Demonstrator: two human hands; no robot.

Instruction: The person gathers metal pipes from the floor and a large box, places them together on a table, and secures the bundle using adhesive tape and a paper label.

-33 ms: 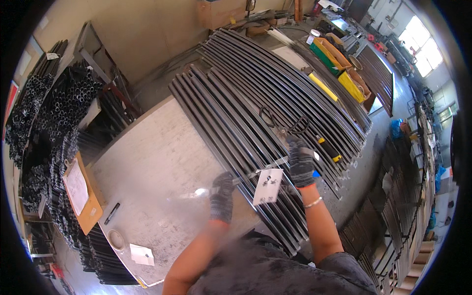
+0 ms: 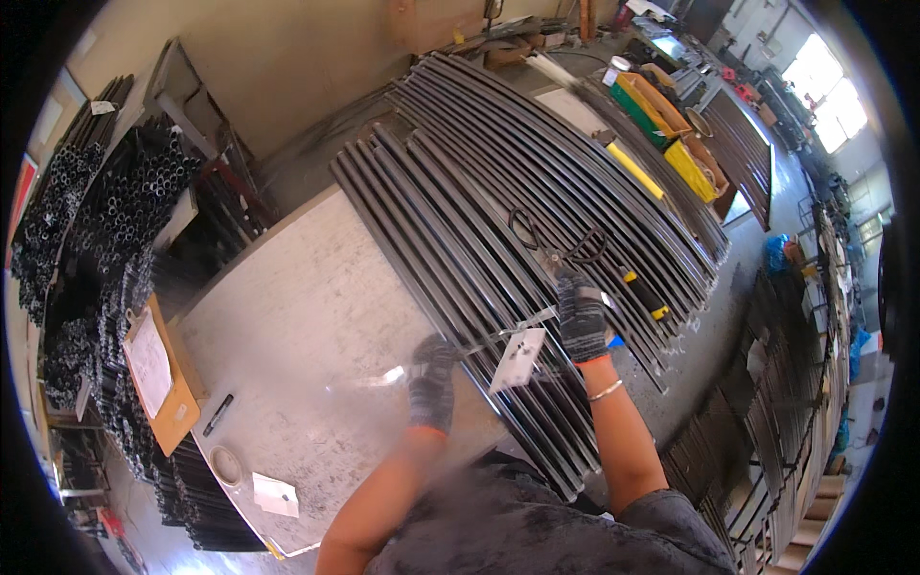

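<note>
Both gloved hands, the left hand (image 2: 431, 379) and right hand (image 2: 583, 321), had their grip clamped on a thin metal strip (image 2: 503, 335) with a white tag (image 2: 517, 359), above long dark metal bars (image 2: 479, 220) on the grey desk (image 2: 307, 316).

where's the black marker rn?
Head view, lower left: the black marker lies on the grey worktable, beside the clipboard, well left of the gloved left hand.

Both forearms came up from the lower edge, bare to the wrist, dark knit gloves on both hands. Left hand (image 2: 433, 381) blurred, fingers curled, over the bench's (image 2: 287, 316) near edge. Right hand (image 2: 583, 318) sat beyond the bench's right edge, fingers closed in a grip, thin bracelet at the wrist.
</note>
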